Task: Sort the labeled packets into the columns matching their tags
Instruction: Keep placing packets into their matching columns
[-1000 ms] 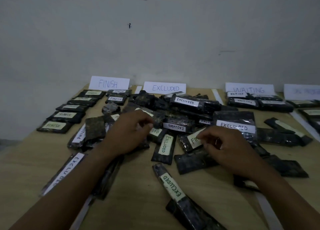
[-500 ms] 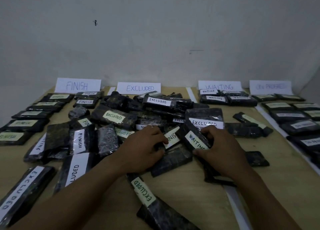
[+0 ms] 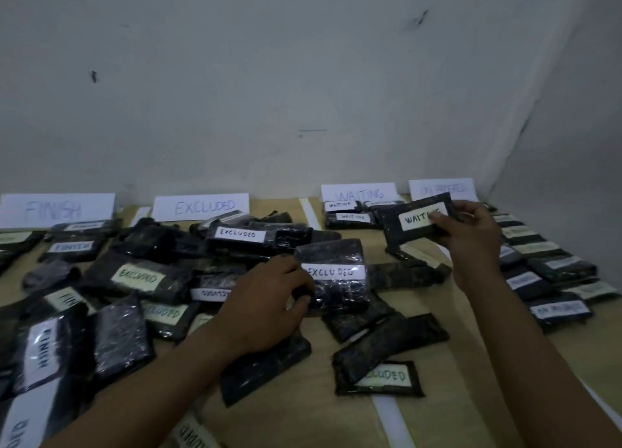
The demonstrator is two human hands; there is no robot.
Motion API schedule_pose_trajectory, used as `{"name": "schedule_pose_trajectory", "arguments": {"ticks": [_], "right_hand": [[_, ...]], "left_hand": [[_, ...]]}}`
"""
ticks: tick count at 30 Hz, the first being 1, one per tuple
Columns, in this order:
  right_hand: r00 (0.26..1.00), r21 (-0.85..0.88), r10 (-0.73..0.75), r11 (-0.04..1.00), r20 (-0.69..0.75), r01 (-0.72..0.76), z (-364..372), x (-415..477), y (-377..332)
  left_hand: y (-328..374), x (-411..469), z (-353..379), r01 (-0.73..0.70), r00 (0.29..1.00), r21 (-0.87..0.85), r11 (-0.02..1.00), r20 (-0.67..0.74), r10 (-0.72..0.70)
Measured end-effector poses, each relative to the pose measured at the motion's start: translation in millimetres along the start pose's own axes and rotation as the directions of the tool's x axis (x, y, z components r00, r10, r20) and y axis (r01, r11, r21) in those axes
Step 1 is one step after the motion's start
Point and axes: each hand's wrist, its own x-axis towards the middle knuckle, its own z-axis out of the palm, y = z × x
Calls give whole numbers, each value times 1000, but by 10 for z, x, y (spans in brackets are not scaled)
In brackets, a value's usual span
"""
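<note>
Lifted out of the pile since the earlier frame, the packet tagged WAITING is now held up in the right hand, pinched between thumb and fingers, just in front of the WAITING sign at the far right of the desk. The left hand is curled round the left edge of a packet tagged EXCLUDED in the middle.

A dark packet tagged WAITING sits tilted in the right hand above the WAITING column. The left hand grips a packet tagged EXCLUDED on the mid-table heap.
</note>
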Motion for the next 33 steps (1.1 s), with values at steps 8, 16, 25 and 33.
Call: {"name": "schedule_pose_trajectory", "arguments": {"ticks": [8,16,25,33], "right_hand": [[970,-384,190,893,-154,-236,-362,1133,725],[968,-631,250,754,20,-181,-180,988,673],[985,-810,173,575,-12,-111,-117,979,642],[979,-841,-31,507,201,189,-22,416,471]], "left_hand": [[-18,-87,172,-15,998,114,993,-64,23],[-34,-115,184,-22,998,141,990,-47,29],[-7,-121,171,-12,999,139,990,-49,19],[-22,-130,105,11,999,-7,1000,-37,-11]]}}
